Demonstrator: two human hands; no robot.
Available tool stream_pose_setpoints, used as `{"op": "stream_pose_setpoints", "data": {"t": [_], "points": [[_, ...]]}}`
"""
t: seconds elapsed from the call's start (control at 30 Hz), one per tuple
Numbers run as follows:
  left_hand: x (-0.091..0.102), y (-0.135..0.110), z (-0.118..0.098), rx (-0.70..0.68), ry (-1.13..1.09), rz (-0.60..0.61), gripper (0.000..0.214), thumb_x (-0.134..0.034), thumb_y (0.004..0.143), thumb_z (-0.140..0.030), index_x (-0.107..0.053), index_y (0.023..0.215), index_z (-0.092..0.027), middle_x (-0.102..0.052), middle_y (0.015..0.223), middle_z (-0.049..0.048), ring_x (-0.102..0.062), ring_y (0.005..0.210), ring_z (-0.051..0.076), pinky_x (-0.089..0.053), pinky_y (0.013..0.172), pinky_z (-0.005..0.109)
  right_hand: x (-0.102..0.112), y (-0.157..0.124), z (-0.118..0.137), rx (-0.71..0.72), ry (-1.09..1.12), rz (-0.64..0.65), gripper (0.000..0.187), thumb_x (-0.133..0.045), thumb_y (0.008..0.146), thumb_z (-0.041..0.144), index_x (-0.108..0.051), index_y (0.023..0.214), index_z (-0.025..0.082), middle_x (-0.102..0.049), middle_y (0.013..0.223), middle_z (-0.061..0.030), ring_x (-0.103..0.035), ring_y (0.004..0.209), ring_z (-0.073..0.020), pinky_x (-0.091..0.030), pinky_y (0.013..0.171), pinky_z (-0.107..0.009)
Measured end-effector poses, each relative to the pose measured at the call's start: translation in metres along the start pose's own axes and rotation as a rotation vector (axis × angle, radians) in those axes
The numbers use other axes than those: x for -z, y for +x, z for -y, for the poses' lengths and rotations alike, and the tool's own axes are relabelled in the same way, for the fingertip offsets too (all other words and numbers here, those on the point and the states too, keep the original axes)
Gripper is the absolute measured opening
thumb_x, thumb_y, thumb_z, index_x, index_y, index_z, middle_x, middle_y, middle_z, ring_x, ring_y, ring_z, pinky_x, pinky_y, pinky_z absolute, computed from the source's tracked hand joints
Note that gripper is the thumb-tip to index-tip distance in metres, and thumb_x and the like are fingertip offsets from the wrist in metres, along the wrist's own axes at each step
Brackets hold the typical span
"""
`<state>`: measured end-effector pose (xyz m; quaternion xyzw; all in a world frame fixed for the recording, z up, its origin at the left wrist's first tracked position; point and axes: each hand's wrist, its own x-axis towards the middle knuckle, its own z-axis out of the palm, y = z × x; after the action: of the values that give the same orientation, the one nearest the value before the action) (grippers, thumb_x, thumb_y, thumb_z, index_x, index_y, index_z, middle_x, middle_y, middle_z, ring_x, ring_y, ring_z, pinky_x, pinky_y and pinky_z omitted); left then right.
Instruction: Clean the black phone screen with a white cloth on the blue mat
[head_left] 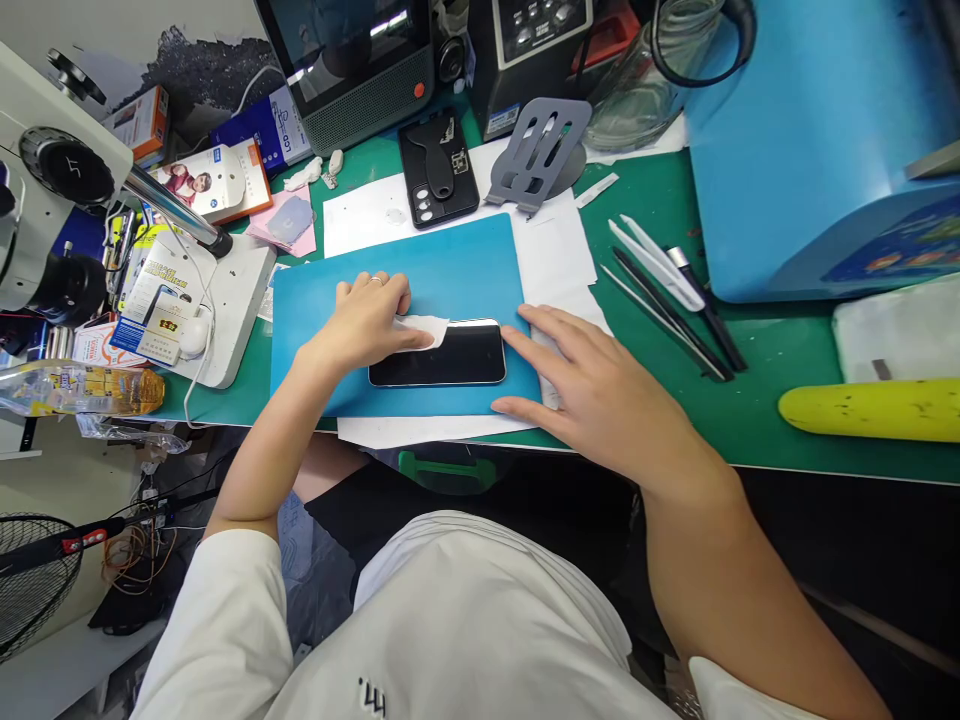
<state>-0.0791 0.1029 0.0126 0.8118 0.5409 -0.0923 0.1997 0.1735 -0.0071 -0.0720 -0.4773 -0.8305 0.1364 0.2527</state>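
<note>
One black-screened smartphone (472,362) lies on one blue mat (465,265) on the bench (742,425). The left hand (367,320) pinches one white wipe (426,327) against its screen; the right hand (589,385), fingers spread, is just beside it.

Up and to the left of the left fingers (364,284), a blue box (259,128) reads "LCD". Farther left, a black knob (67,165) bears a white angular sign, and yellow lettering on a white package (154,275) is too blurred to read. Well beyond the right fingers (531,348), small print on a black speaker (493,85) is illegible. Nearer the wearer than both sets of fingers, a white shirt (480,620) carries a dark letter-like mark.
</note>
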Motion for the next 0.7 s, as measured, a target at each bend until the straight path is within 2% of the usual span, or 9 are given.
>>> {"op": "stream_pose_setpoints", "data": {"t": [0.1, 0.27, 0.37, 0.5, 0.7], "points": [[0.001, 0.001, -0.001, 0.000, 0.005, -0.016, 0.041, -0.077, 0.091, -0.040, -0.040, 0.085, -0.024, -0.055, 0.093, 0.0034, -0.054, 0.106, 0.032, -0.037, 0.093, 0.044, 0.000, 0.000, 0.000, -0.004, 0.010, 0.001, 0.076, -0.055, 0.103, 0.058, -0.040, 0.165, 0.018, -0.050, 0.162, -0.0259, -0.049, 0.151, -0.0422, -0.045, 0.119, -0.065], [-0.009, -0.024, -0.013, -0.103, 0.092, -0.018, 0.032, -0.073, 0.097, -0.039, -0.046, 0.090, -0.023, -0.060, 0.098, 0.0049, -0.054, 0.105, 0.031, -0.035, 0.091, 0.042, 0.000, 0.000, -0.001, -0.001, 0.014, -0.006, 0.078, -0.055, 0.102, 0.059, -0.036, 0.168, 0.022, -0.049, 0.164, -0.0238, -0.048, 0.152, -0.0421, -0.045, 0.119, -0.065], [-0.013, -0.032, -0.020, -0.110, 0.109, -0.007, 0.030, -0.072, 0.099, -0.039, -0.048, 0.091, -0.023, -0.063, 0.102, 0.0064, -0.055, 0.105, 0.030, -0.034, 0.089, 0.041, -0.001, 0.000, -0.001, -0.008, 0.016, -0.003, 0.079, -0.055, 0.102, 0.059, -0.032, 0.169, 0.023, -0.049, 0.164, -0.0229, -0.048, 0.151, -0.0421, -0.045, 0.119, -0.065], [-0.015, -0.025, -0.031, -0.090, 0.100, 0.008, 0.028, -0.072, 0.100, -0.040, -0.052, 0.094, -0.021, -0.065, 0.104, 0.0081, -0.057, 0.108, 0.031, -0.033, 0.089, 0.040, -0.001, 0.000, 0.000, -0.005, 0.013, -0.008, 0.081, -0.055, 0.103, 0.060, -0.031, 0.169, 0.020, -0.050, 0.163, -0.0236, -0.048, 0.152, -0.0412, -0.044, 0.121, -0.063], [-0.022, -0.012, -0.059, -0.197, 0.088, 0.032, 0.021, -0.068, 0.103, -0.037, -0.058, 0.097, -0.020, -0.069, 0.101, 0.0084, -0.060, 0.105, 0.031, -0.034, 0.085, 0.039, -0.002, -0.001, 0.000, -0.010, 0.007, -0.023, 0.080, -0.053, 0.103, 0.061, -0.031, 0.168, 0.020, -0.051, 0.161, -0.0240, -0.049, 0.151, -0.0400, -0.043, 0.122, -0.062]]}}
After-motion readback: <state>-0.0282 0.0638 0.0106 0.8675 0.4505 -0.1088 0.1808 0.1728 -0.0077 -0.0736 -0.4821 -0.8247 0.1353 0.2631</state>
